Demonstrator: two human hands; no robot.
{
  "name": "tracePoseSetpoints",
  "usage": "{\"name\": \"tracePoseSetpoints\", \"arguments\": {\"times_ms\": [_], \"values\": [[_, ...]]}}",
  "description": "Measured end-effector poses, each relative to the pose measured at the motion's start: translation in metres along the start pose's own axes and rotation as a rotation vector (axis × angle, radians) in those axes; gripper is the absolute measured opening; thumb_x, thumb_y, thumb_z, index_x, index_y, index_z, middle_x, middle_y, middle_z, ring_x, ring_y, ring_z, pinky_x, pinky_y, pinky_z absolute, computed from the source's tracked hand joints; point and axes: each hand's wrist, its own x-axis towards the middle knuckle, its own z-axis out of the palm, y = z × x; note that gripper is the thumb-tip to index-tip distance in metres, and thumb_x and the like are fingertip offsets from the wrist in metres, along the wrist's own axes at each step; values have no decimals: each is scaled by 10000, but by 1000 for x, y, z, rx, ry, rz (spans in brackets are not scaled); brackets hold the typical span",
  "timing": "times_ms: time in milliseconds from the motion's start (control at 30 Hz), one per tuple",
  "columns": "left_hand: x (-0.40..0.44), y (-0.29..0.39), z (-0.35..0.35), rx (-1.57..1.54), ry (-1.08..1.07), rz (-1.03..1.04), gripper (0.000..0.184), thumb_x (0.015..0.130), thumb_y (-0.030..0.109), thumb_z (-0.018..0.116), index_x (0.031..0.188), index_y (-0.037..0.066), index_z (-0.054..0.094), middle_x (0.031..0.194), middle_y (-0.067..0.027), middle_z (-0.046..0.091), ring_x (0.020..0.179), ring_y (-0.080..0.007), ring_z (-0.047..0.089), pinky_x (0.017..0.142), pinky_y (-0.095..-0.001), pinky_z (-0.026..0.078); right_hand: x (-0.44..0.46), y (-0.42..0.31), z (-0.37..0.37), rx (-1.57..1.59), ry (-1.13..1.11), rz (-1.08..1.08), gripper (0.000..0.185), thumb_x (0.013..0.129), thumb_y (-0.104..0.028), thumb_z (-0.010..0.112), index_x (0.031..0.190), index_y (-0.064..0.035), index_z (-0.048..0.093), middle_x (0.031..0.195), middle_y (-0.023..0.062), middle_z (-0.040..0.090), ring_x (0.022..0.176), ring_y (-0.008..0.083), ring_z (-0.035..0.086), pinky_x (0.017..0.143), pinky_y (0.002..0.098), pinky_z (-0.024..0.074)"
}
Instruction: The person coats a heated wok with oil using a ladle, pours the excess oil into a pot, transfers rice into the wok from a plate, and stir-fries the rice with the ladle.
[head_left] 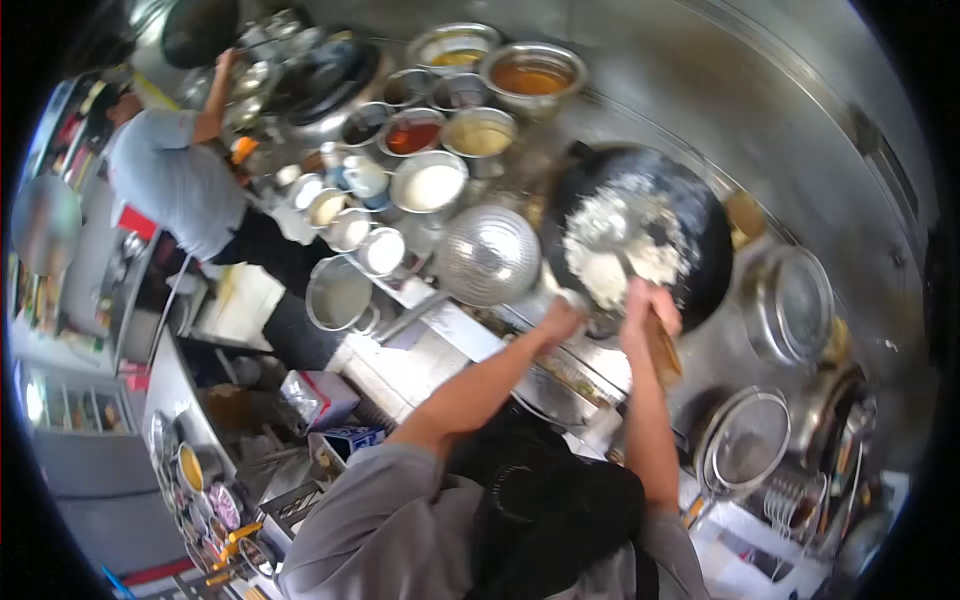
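A black wok [705, 215] holds white food that looks like rice [598, 275], partly blurred. My right hand [650, 305] is wrapped around the wooden handle of a metal ladle [608, 228], whose bowl lies in the rice. The handle's end sticks out below my fist. At the wok's near left rim my left hand [560, 324] is closed, apparently around the wok's handle, with something pale at the fingers. A dimpled metal strainer [488, 256] sits just left of the wok.
Metal bowls of sauces and seasonings, including a red one [412, 133] and a white one [430, 184], stand at the upper left. Strainers [750, 440] and a metal lid [790, 305] lie right. A co-worker [175, 170] stands at another wok, far left.
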Motion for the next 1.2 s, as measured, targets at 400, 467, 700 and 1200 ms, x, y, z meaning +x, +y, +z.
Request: {"name": "tracePoseSetpoints", "arguments": {"times_ms": [400, 467, 700, 1200], "values": [[48, -41, 18, 156, 270, 340, 697, 805, 325, 655, 1294, -100, 397, 1214, -298, 575, 1154, -400, 566, 1027, -442, 400, -23, -7, 7, 59, -31, -131, 174, 939, -75, 597, 792, -3, 540, 791, 179, 668, 647, 270, 635, 617, 363, 514], [111, -76, 13, 1100, -58, 719, 560, 816, 247, 659, 1211, -86, 443, 1107, -252, 593, 976, -325, 611, 930, -483, 450, -48, 2, -17, 178, 6, -211, 123, 918, -31, 598, 804, -11, 558, 814, 178, 680, 681, 258, 657, 644, 354, 527], [9, -5, 2, 9, -37, 93, 635, 843, 226, 632, 1302, -97, 335, 1200, -223, 536, 1052, -277, 554, 868, -399, 487, -17, -1, 11, 94, 132, -22, 112, 933, -146, 615, 891, -45, 639, 829, 149, 682, 723, 261, 666, 664, 348, 510], [-14, -5, 2, -113, -17, 76, 480, 876, 195, 613, 1248, -22, 402, 1124, -145, 558, 973, -237, 572, 776, -364, 501, 3, 12, -9, 159, 109, -121, 128, 882, -16, 647, 773, -19, 579, 670, 100, 627, 549, 149, 587, 546, 282, 469]]}}
